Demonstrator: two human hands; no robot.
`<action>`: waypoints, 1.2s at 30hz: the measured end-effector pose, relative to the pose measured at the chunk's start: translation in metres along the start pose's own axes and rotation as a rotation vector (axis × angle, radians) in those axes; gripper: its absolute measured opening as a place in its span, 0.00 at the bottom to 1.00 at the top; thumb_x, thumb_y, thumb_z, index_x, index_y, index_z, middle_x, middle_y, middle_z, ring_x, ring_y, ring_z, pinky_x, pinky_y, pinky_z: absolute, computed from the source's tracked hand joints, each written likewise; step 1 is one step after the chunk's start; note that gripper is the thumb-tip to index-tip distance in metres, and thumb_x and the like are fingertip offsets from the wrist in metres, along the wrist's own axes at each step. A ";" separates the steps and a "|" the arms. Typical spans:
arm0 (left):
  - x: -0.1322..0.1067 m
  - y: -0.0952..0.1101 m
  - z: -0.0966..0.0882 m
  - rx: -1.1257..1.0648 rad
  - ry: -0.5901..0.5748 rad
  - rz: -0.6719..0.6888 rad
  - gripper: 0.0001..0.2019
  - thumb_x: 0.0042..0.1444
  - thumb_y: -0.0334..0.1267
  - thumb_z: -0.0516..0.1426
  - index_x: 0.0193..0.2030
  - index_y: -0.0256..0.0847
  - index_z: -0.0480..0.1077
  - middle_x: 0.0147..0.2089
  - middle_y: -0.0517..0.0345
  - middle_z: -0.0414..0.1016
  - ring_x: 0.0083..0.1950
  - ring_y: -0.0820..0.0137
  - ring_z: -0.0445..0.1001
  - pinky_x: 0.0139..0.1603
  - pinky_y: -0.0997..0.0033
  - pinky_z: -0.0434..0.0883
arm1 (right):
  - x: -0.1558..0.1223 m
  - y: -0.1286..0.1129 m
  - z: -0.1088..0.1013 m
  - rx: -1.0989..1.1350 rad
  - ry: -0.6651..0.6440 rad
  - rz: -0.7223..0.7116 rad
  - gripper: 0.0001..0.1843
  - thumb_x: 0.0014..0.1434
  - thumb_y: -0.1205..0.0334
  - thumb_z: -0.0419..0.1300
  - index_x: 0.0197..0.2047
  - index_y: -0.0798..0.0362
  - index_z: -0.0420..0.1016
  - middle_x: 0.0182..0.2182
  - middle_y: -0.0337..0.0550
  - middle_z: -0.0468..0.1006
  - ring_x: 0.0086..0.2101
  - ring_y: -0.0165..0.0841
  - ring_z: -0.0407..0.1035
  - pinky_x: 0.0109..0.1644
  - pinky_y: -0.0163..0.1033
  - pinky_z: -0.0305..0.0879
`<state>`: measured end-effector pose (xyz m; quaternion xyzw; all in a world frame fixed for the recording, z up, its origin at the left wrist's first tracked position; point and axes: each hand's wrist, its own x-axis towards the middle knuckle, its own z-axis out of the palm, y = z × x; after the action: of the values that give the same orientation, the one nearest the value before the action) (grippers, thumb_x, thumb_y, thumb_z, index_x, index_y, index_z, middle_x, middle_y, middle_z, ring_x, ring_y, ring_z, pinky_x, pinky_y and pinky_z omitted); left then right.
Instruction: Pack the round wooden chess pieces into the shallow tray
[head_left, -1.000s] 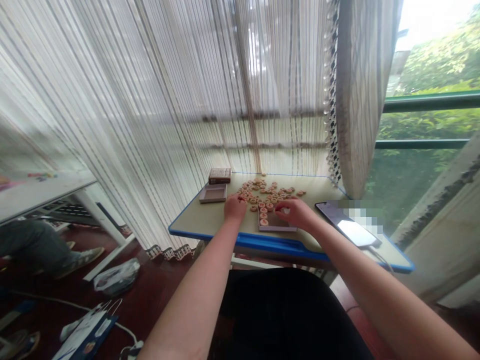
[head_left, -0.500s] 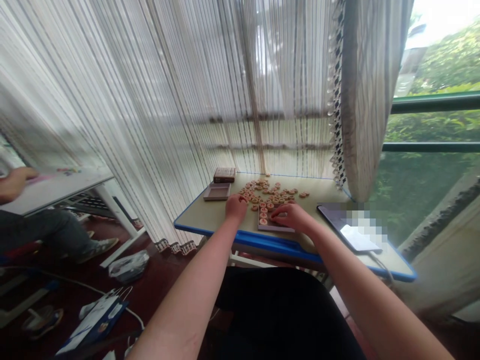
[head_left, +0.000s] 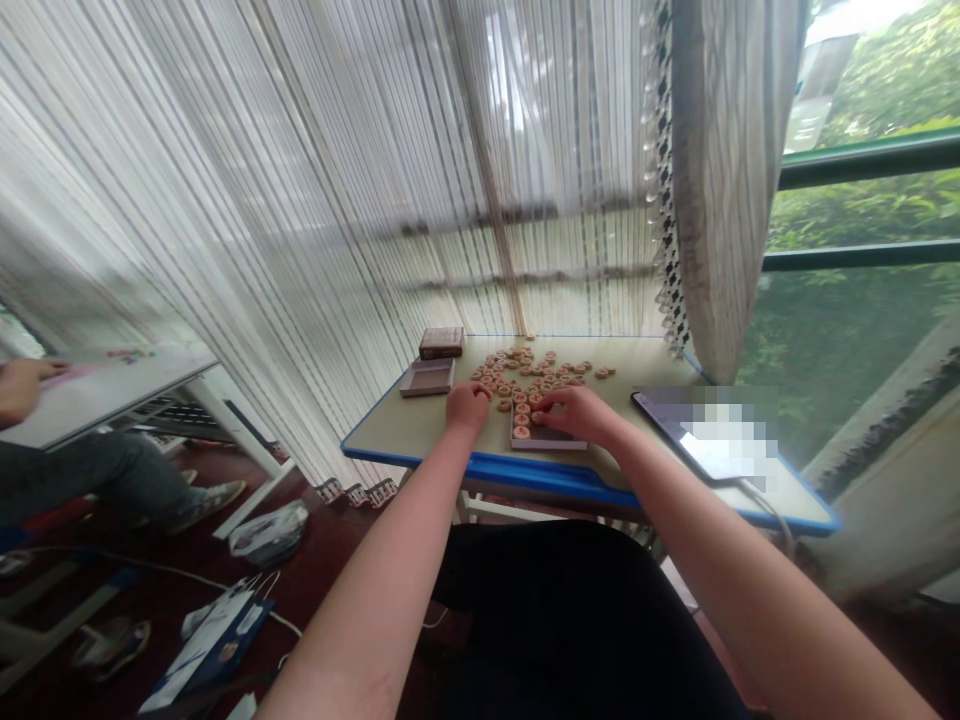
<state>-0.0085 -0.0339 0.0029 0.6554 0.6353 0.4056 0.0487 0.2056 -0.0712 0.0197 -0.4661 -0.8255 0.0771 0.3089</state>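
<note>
Round wooden Chinese chess pieces with red markings on some lie scattered over the table. A shallow open box stands near the table's front edge, with several pieces lined up along its left side. Inside it, my right hand reaches from the right, thumb and fingertips closed on a Chinese chess piece beside that column. My left hand rests left of the box at the edge of the scattered pieces. Its fingers are curled, and what they hold is too small to make out.
An empty box lid and a brown box sit at the table's back left. On the right lies a tablet with a cable. A striped curtain hangs behind. Another person's hand is at a table on the left.
My right fingers have moved slightly left, closing on a piece beside the column in the box. My left hand stays in about the same place. The whole view has shifted a little.
</note>
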 end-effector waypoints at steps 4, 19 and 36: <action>0.000 -0.002 0.001 -0.030 -0.010 -0.021 0.11 0.45 0.31 0.50 0.27 0.39 0.74 0.32 0.55 0.76 0.37 0.69 0.72 0.41 0.73 0.66 | -0.002 0.000 -0.003 -0.099 -0.001 0.030 0.10 0.47 0.55 0.60 0.34 0.46 0.78 0.32 0.38 0.78 0.36 0.34 0.69 0.41 0.35 0.62; -0.002 0.005 -0.005 0.020 -0.087 -0.050 0.10 0.48 0.33 0.51 0.30 0.39 0.75 0.34 0.54 0.77 0.38 0.69 0.73 0.41 0.74 0.66 | 0.000 -0.001 0.001 -0.136 -0.005 0.038 0.11 0.47 0.52 0.59 0.32 0.46 0.79 0.25 0.38 0.76 0.28 0.30 0.67 0.32 0.33 0.58; -0.002 0.004 -0.007 0.017 -0.091 -0.072 0.11 0.48 0.32 0.51 0.31 0.39 0.75 0.34 0.54 0.77 0.39 0.69 0.73 0.42 0.73 0.67 | -0.003 -0.002 0.002 -0.036 -0.026 0.013 0.13 0.50 0.53 0.56 0.35 0.48 0.79 0.24 0.38 0.74 0.26 0.28 0.65 0.31 0.32 0.58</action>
<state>-0.0092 -0.0394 0.0087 0.6502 0.6591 0.3678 0.0868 0.2045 -0.0741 0.0178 -0.4757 -0.8277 0.0704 0.2892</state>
